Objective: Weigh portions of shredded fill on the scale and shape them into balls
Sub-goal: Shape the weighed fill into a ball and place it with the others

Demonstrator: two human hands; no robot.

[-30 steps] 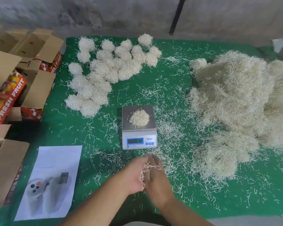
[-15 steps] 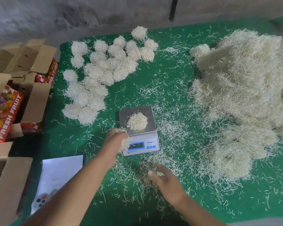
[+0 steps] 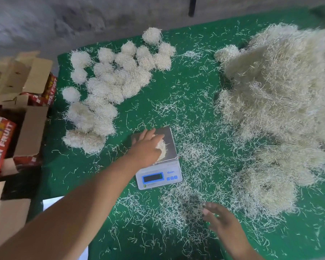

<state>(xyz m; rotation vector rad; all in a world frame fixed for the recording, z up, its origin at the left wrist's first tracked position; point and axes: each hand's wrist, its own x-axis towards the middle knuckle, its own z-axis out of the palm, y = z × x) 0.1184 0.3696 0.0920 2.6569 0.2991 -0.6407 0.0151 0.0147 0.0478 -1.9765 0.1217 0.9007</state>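
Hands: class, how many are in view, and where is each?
2. The left hand lies over the fill portion on the scale; the right hand hovers open near the front edge.

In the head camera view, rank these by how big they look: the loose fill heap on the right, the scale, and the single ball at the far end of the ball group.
1. Loose fill heap, by far the largest.
2. Scale.
3. Single far ball, smallest, though it lies farther from the camera, which shrinks it somewhat.
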